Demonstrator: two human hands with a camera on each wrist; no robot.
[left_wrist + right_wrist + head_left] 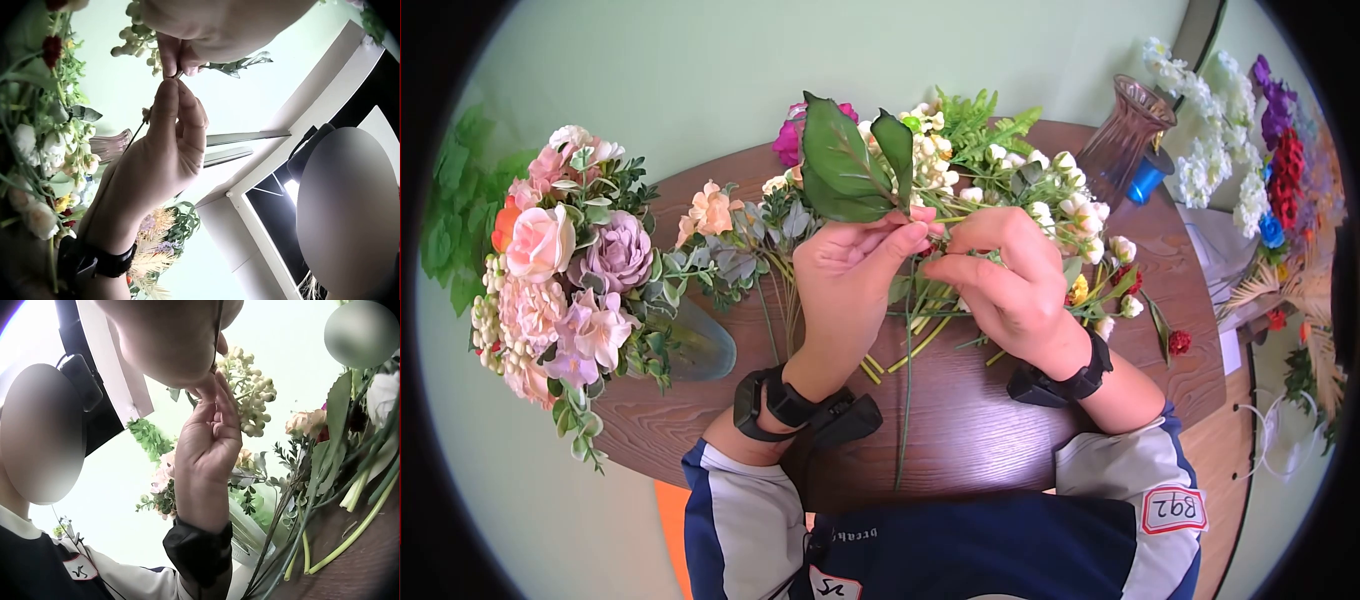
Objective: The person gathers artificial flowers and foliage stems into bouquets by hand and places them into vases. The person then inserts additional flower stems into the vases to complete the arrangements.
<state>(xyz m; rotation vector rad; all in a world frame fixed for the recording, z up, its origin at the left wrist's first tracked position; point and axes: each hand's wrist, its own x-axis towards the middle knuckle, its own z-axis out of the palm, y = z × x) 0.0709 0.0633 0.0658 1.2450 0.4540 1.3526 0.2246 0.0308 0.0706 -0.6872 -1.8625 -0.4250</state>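
Observation:
Both hands meet over the table, fingertips close together. My left hand pinches the base of a leaf sprig with broad, dark-edged green leaves standing up above the fingers. Thumb and curled fingers of my right hand pinch the sprig's thin stem just beside. In the left wrist view, the dark stem slants from the fingertips down along the right hand. The left hand shows below the right one in the right wrist view. Behind and under the hands lie white rosebuds with green stems.
At the left stands a glass vase full of pink and lilac flowers. A purplish glass vase and a blue object stand at the back right of the brown table. More artificial flowers are beyond its right edge.

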